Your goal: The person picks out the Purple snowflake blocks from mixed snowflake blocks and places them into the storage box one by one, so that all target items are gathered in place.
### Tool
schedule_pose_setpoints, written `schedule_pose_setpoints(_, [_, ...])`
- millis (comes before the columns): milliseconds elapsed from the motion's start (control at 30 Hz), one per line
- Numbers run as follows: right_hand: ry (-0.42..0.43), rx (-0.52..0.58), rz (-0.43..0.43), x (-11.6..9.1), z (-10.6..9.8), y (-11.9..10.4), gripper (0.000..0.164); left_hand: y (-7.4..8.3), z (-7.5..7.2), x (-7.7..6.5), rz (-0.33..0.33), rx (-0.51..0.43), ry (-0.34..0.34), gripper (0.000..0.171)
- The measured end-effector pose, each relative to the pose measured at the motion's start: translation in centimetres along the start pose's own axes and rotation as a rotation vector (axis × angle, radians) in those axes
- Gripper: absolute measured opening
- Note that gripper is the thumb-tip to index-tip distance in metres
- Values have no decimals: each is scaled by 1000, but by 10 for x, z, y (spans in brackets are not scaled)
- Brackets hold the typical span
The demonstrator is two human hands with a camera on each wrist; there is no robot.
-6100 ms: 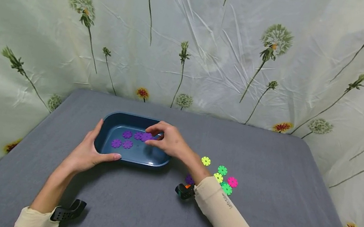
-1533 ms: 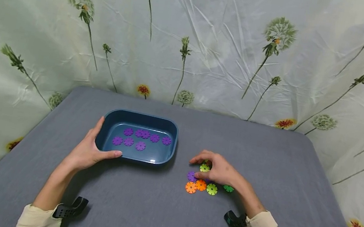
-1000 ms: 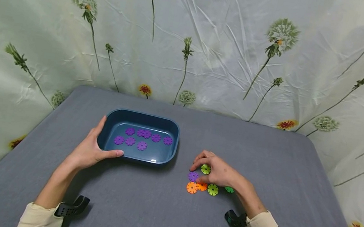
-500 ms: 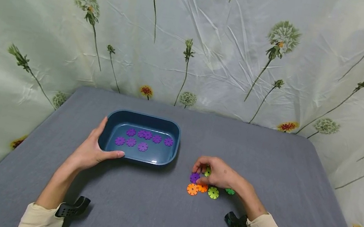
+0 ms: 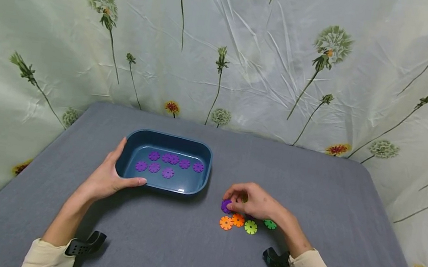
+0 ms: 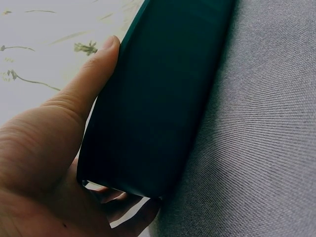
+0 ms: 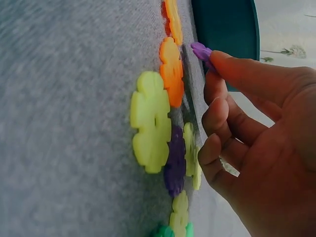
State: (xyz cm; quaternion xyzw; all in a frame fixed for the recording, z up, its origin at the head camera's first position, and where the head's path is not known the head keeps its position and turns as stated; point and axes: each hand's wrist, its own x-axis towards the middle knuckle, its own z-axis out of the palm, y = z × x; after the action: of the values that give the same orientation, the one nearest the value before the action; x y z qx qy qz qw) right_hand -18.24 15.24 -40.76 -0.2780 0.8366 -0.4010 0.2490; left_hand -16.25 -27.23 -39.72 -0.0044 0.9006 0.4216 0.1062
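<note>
My left hand (image 5: 107, 177) grips the left end of a dark blue plastic tub (image 5: 164, 187), its thumb on the near rim. The left wrist view shows the fingers curled round the tub wall (image 6: 153, 94). Several purple notched discs (image 5: 168, 173), like interlocking building discs, lie flat inside. To the right of the tub, my right hand (image 5: 253, 201) pinches a purple disc (image 5: 225, 206) between thumb and forefinger. The right wrist view shows that pinched disc (image 7: 201, 53) raised off the cloth, with the other fingers loosely curled. Part of the loose pile is hidden behind this hand.
Beneath and beside my right hand lie orange discs (image 5: 226, 223), a yellow-green disc (image 5: 251, 227) and a green disc (image 5: 270, 224). Another purple disc (image 7: 175, 163) rests among them. Grey cloth (image 5: 164, 246) covers the table, and a flower-printed curtain (image 5: 260, 103) hangs behind.
My right hand has gone from inside the tub to the loose discs on the right, where it now has a purple disc lifted slightly. More purple discs show in the tub. My left hand keeps its hold.
</note>
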Motion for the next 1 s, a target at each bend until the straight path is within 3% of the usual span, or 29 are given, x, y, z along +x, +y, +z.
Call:
schedule_pose_setpoints(333, [86,49,-21,15,-4,1,19,2,-1,0,-6,-3,-6,137])
schedule_pose_setpoints(1000, [372,198,-19,39,-6,-21,28,2,0,-1,-7,5,-6,137])
